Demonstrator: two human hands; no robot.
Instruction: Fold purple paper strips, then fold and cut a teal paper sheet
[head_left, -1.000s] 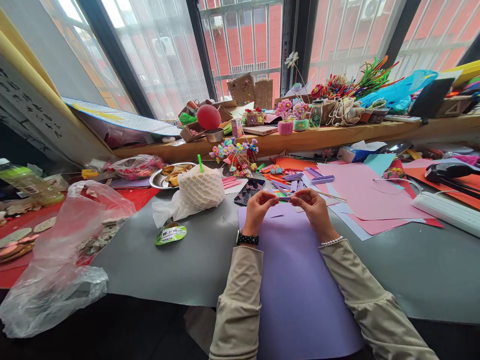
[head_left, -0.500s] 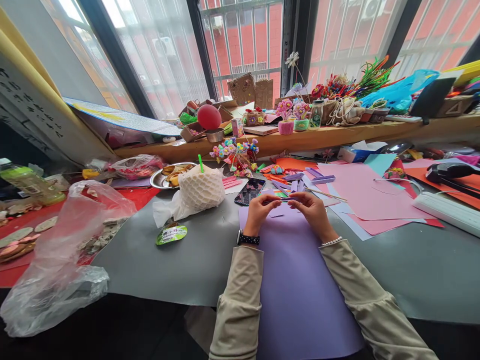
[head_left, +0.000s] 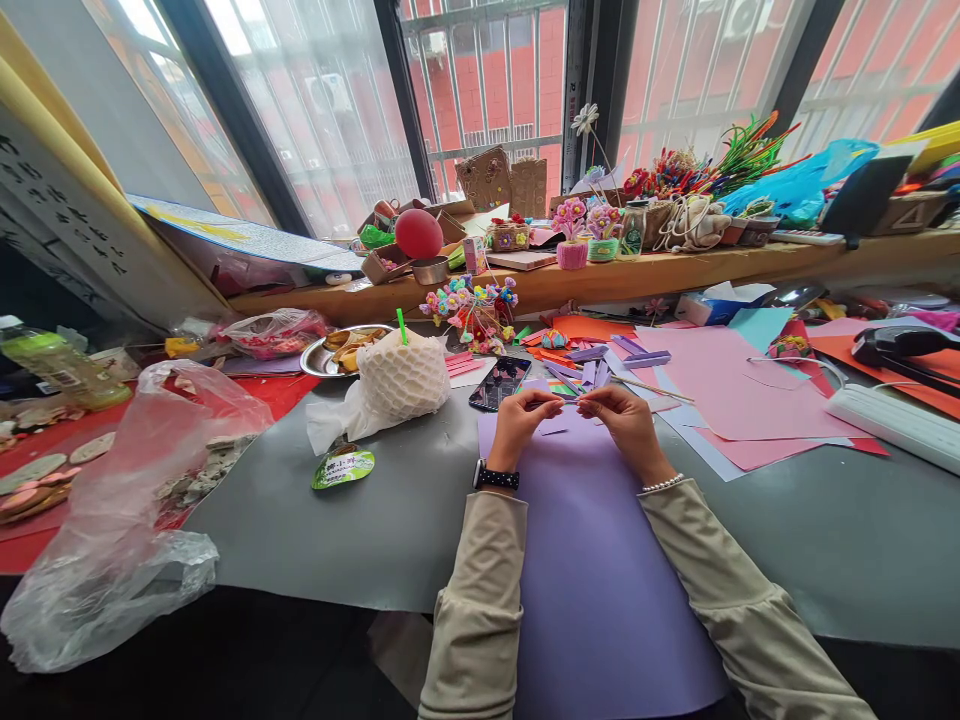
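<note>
We are pinching one narrow purple strip (head_left: pixel 570 398) between our left hand (head_left: pixel 517 422) and right hand (head_left: pixel 627 422), thumbs against fingertips, over the far end of one purple sheet (head_left: pixel 600 560). Our fingertips are sitting slightly closer together than a second ago. Beyond, one metal dish (head_left: pixel 321 373) is holding yellow-brown pieces (head_left: pixel 346 350), and two crocheted pots (head_left: pixel 571 257) are holding pinkish flowers (head_left: pixel 570 218). One phone (head_left: pixel 499 383) is lying nearby.

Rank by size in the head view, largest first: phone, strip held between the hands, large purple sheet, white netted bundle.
1. Large purple sheet
2. White netted bundle
3. Phone
4. Held strip, partly hidden
</note>
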